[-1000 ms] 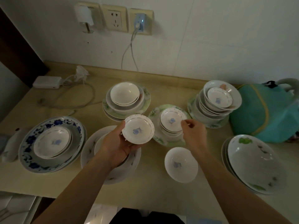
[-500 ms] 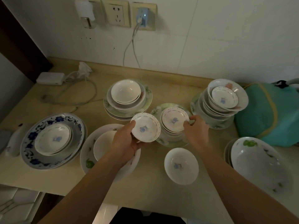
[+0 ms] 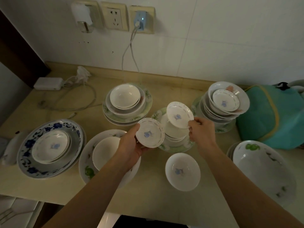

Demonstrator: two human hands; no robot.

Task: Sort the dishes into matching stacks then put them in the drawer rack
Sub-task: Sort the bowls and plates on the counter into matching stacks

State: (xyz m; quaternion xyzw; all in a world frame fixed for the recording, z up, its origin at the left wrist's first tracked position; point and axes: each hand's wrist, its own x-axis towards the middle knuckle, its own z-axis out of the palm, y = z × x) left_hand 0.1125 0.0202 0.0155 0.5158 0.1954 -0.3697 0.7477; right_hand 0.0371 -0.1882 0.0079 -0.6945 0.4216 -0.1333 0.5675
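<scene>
- A small white saucer with a blue centre motif and dotted rim [image 3: 150,132] sits in the left hand [image 3: 130,146], thumb on its near-left rim and fingers curled beneath, held above the countertop.
- A second matching small white saucer [image 3: 179,114] is pinched at its right edge by the right hand [image 3: 202,131], tilted, above the white bowls [image 3: 176,132] stacked on a green-rimmed plate [image 3: 179,147].
- In front stands a lone white bowl with a blue motif [image 3: 182,171].
- Far right, a tall stack of white bowls [image 3: 225,106] holds another dotted saucer on top.
- Behind centre, a plain white bowl [image 3: 125,96] nests in stacked green-edged plates [image 3: 146,109].
- To the left, a blue-floral plate [image 3: 32,163] carries blue-motif dishes.
- All rest on the beige countertop [image 3: 148,199].
</scene>
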